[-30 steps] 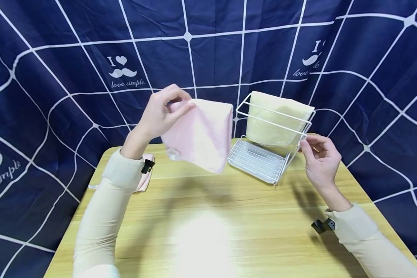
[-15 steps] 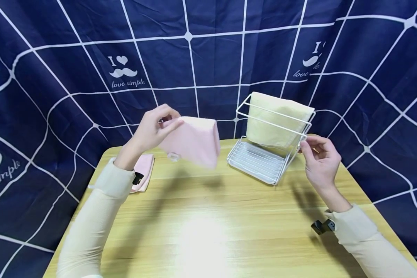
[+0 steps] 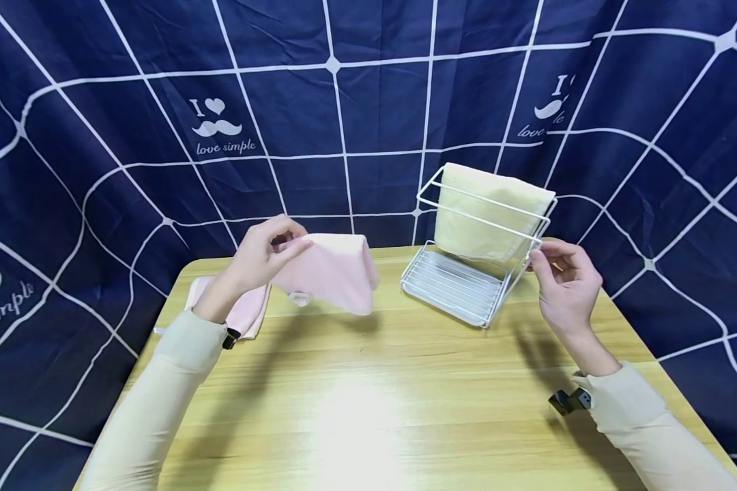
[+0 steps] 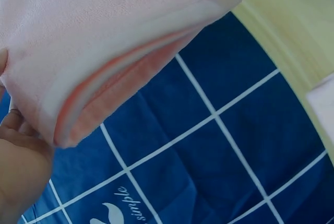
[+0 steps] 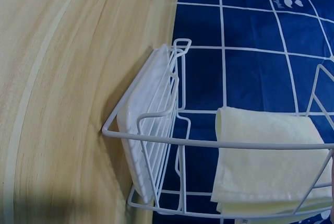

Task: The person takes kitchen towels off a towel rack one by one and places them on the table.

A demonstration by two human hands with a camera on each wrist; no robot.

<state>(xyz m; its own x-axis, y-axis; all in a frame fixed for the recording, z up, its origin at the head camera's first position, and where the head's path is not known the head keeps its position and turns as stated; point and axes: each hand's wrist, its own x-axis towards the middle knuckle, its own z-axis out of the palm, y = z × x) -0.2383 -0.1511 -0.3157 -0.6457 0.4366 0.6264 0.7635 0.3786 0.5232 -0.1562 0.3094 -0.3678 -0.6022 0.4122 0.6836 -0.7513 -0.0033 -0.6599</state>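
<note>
1. Your folded pink towel point(image 3: 338, 269) hangs in the air above the table point(image 3: 467, 382), left of the rack and well apart from it. Its layers gape at one edge in the left wrist view, so I'd move it slowly and keep the fold together.
2. Your left hand point(image 3: 261, 256) pinches its top edge, thumb against fingers, not spread. I'd stick with that light pinch; squeezing harder would probably just bunch the fabric.
3. Your right hand point(image 3: 568, 273) has thumb and fingers closed on the side of the white wire rack point(image 5: 198, 143). Seems like enough to steady it, just don't tug.
4. A pale yellow towel point(image 3: 475, 235) drapes over the rack's top. Another pink towel point(image 3: 248, 312) lies by your left wrist, partly hidden.
</note>
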